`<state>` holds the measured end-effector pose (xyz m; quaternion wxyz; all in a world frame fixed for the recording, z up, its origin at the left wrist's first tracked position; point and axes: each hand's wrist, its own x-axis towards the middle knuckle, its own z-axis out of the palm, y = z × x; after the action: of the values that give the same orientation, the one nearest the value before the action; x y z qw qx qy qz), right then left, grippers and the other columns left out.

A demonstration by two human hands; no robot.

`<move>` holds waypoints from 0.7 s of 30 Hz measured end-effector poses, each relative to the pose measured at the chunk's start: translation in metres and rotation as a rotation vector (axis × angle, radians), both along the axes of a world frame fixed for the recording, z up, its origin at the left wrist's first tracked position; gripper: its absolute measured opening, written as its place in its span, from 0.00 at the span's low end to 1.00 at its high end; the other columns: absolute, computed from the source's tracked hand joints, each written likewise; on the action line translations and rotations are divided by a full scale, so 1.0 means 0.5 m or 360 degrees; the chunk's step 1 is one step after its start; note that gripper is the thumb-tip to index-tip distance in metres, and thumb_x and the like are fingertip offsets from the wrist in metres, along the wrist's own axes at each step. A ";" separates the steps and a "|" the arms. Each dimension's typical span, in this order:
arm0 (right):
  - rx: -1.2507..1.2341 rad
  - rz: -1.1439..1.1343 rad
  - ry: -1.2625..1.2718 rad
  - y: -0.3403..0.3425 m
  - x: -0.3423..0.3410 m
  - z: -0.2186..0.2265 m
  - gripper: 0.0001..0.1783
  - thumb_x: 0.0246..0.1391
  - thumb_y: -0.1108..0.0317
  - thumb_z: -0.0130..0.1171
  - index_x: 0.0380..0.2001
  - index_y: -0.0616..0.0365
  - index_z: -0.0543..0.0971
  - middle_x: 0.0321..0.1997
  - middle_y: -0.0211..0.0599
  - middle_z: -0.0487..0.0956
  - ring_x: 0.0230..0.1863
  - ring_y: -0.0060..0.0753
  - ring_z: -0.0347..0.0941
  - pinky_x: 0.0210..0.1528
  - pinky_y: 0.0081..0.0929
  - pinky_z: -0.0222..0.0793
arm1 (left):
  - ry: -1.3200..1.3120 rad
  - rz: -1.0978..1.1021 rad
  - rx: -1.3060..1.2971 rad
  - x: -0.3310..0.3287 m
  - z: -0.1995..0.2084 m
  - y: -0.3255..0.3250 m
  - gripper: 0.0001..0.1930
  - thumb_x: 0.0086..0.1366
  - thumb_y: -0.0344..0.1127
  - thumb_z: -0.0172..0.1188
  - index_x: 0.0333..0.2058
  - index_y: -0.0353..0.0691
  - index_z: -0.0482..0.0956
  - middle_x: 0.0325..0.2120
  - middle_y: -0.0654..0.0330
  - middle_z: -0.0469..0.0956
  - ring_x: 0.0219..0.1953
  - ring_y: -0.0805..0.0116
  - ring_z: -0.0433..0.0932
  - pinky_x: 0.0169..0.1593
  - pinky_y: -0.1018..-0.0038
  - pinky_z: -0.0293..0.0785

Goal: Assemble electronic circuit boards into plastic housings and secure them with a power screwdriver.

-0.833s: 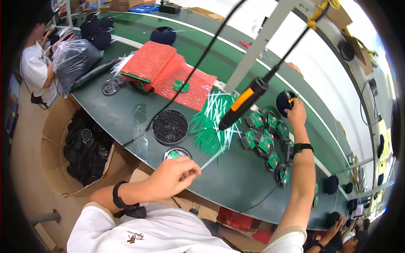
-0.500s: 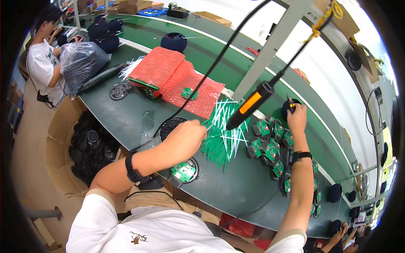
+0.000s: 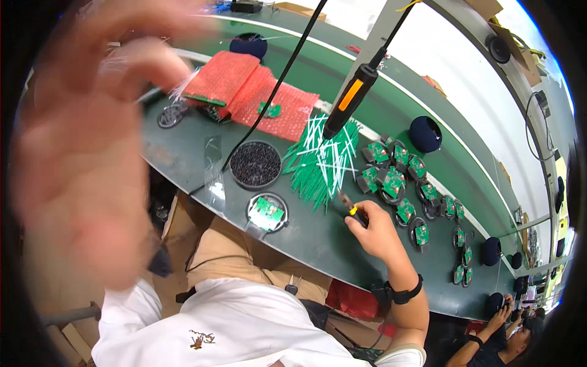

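Note:
My left hand [image 3: 92,153] is raised close to the camera and smeared by motion, so I cannot make out its finger state. In my right hand [image 3: 379,229] are pliers [image 3: 347,202] with dark and yellow handles, their jaws pointing at the lower end of a pile of green and white strips [image 3: 321,165]. Left of that pile stands a round dish of small black screws [image 3: 255,164]. A round black housing with a green circuit board [image 3: 267,212] lies at the table's front edge. Above the strips hangs a black and orange electric screwdriver [image 3: 351,98].
Several round housings with green boards [image 3: 391,180] cover the table's right side. Red bubble wrap [image 3: 244,85] lies at the back left. Navy round covers [image 3: 425,134] sit along the green belt [image 3: 379,113]. A person [image 3: 507,342] works at the lower right.
My right hand has come down and nearer with the pliers, away from the navy cover. My left hand has left the strips and risen toward the camera on the left.

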<state>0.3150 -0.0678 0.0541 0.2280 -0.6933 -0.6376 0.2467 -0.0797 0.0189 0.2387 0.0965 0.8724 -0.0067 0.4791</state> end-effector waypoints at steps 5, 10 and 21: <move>-0.0074 0.0157 -0.0055 0.007 -0.001 -0.036 0.22 0.51 0.61 0.74 0.44 0.65 0.80 0.33 0.42 0.80 0.31 0.35 0.75 0.38 0.33 0.73 | -0.0094 0.0035 -0.0134 -0.034 -0.022 -0.005 0.38 0.73 0.56 0.56 0.68 0.30 0.62 0.61 0.40 0.69 0.60 0.52 0.74 0.61 0.53 0.73; 0.0037 0.0101 0.0073 0.033 0.009 -0.044 0.21 0.50 0.61 0.74 0.42 0.62 0.81 0.27 0.37 0.78 0.28 0.30 0.72 0.34 0.31 0.72 | -0.0215 -0.0030 -0.0006 -0.031 0.001 0.064 0.38 0.73 0.55 0.56 0.69 0.31 0.62 0.61 0.40 0.69 0.60 0.51 0.74 0.63 0.52 0.72; 0.0178 0.0109 0.0190 -0.010 -0.054 -0.005 0.15 0.55 0.61 0.70 0.37 0.59 0.79 0.32 0.49 0.81 0.34 0.46 0.80 0.39 0.38 0.74 | -0.0654 -0.0042 0.1254 -0.046 0.326 0.094 0.36 0.73 0.54 0.55 0.69 0.32 0.62 0.62 0.40 0.69 0.62 0.49 0.73 0.66 0.50 0.69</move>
<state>0.2882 -0.0729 0.0514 0.2954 -0.6414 -0.6589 0.2593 -0.1025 0.0658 0.4020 -0.2407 0.7291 -0.2189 0.6021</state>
